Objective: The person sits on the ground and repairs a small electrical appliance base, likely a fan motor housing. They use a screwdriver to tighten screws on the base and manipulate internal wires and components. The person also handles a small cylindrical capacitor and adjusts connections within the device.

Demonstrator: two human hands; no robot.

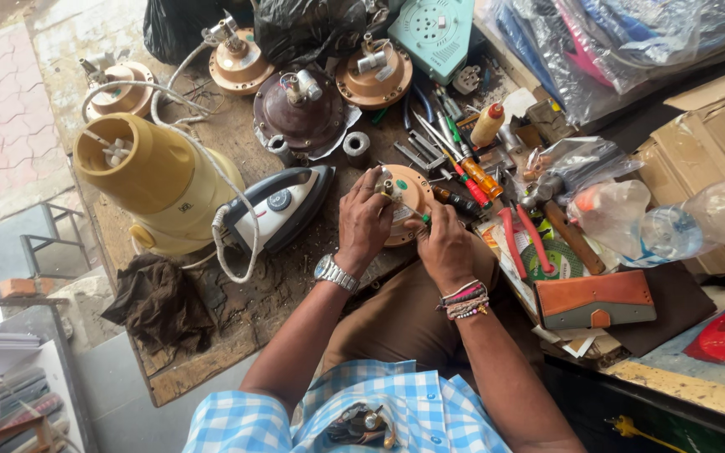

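Right hand (446,245) pinches a green-handled screwdriver (424,218), tip at the motor base (409,201); left hand (364,220) clamps over the base's top, fingers curled around its central coupling. Best kept steady: left grip firm, driver square to the screw, light pressure so it doesn't slip. Base is a round tan-orange disc on the workbench (237,310), just right of the clothes iron (283,205), similar bases beyond.

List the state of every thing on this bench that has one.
Left hand: gripping the round motor unit.
Right hand: holding a green-handled screwdriver against it.
Clothes iron: lying flat, cord trailing.
Yellow mixer base: tipped on its side.
Plastic bottle: lying down.
Wallet: closed.
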